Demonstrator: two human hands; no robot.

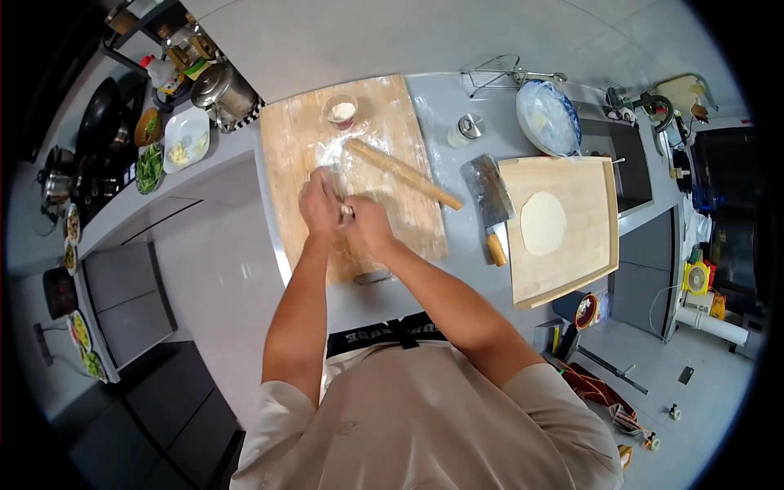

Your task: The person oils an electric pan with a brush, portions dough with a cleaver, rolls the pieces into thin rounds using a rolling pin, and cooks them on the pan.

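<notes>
Small dough piece [346, 214] is pinched btwn left hand [320, 206] & right hand [367, 222] mid floured board [298, 139]; shaping underway, rolling pin [403, 173] likely needed next.

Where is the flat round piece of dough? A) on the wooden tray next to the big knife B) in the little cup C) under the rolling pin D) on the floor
A: the flat round dough lies on the wooden tray, just right of the cleaver, away from the rolling pin.

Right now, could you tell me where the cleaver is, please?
In the head view, the cleaver lies on the counter right of the hands, between the rolling pin and the tray holding the dough round.
</notes>
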